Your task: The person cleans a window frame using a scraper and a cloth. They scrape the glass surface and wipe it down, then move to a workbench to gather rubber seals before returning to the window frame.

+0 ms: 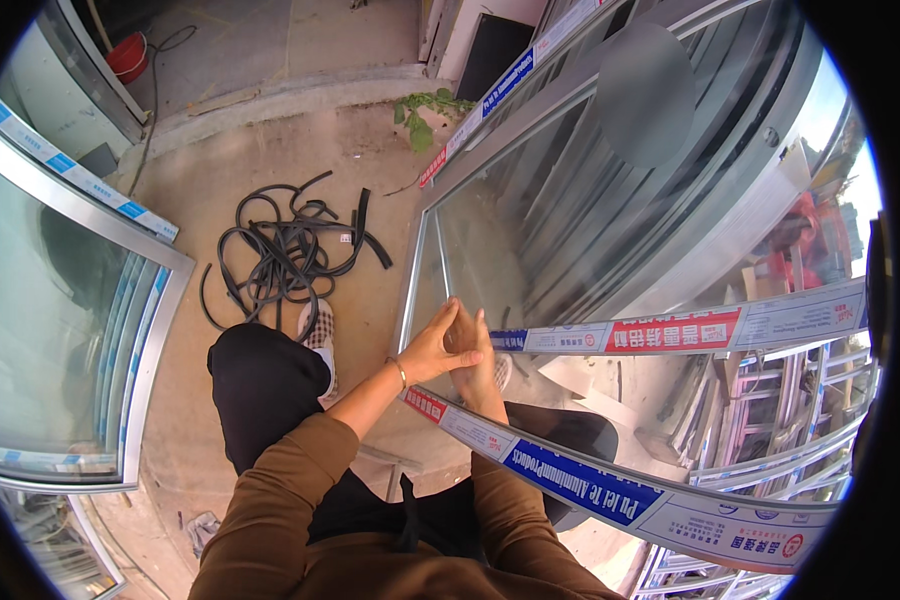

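Note:
My left hand [435,345], with a bracelet at the wrist, meets my right hand [475,372] at the near corner of a large aluminium-framed glass panel [470,240]. The left fingers are drawn together, with the thumb reaching across toward the right hand. A thin pale strip [443,255] along the glass edge runs down to these fingertips; what is pinched there is hidden. My right hand's visible fingers are stretched upward, beside the left. Its forearm passes by the frame's lower bar [570,478], which carries printed protective film.
Black rubber strips [290,245] lie tangled on the concrete floor ahead of my left foot. Another framed glass panel [60,330] stands at left. Metal frames [780,410] are stacked at right. A red bucket [127,58] and a green plant [425,115] are farther off.

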`<state>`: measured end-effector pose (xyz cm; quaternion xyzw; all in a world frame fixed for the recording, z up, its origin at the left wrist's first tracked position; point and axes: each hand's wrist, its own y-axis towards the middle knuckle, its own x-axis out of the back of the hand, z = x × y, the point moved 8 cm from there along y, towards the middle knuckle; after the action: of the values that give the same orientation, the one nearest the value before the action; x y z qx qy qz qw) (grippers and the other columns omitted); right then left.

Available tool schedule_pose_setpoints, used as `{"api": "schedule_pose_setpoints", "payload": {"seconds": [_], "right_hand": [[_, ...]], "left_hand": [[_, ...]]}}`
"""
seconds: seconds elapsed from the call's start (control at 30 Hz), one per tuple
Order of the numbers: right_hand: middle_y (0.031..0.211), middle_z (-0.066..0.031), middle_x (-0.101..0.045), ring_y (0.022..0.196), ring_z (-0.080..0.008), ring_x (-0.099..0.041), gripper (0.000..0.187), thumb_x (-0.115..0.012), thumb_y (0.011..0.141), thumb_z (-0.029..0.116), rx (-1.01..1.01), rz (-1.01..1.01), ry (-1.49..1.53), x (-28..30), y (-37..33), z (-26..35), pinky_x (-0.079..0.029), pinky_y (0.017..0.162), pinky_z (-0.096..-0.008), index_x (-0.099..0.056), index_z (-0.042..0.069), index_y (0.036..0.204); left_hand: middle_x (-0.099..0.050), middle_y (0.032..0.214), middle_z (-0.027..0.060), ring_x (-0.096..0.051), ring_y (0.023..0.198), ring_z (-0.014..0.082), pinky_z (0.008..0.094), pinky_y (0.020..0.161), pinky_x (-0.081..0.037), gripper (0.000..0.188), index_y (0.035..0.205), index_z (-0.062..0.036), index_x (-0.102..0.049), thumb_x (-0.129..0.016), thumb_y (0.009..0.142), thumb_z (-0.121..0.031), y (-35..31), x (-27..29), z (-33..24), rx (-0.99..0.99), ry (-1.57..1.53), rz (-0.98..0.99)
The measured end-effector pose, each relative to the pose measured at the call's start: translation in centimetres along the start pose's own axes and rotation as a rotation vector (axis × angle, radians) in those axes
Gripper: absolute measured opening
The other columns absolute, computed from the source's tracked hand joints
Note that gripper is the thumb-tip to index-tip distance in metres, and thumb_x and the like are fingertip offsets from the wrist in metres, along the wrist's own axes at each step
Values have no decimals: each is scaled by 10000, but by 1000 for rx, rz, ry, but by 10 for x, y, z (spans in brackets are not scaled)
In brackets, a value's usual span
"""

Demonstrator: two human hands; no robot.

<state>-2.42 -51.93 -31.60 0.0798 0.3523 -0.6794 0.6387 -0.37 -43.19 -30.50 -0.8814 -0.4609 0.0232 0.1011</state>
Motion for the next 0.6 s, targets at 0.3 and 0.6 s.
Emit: {"api": "schedule_pose_setpoints", "payload": {"seconds": [0.3,0.6], "right_hand": [[1743,-181,-304,1623,-298,-266,840,-361,1133,601,18,-21,-32,1,1,2,-192,1328,-452,-295,-43,1669],[1760,-173,-271,1638,-309,-225,828,-365,1136,592,13,-13,-18,-1,3,6,-173,1333,-457,-296,-37,1671]], "left_hand": [[-164,1766,282,-146,1657,350,432,1338,-184,1277,1693,57,-149,-857,856,-598,1,0,-3,-26,10,-19],[-108,1760,318,-108,1658,382,443,1336,-192,1335,1671,107,-138,-836,838,-669,3,2,-11,-45,-17,-7]]}}
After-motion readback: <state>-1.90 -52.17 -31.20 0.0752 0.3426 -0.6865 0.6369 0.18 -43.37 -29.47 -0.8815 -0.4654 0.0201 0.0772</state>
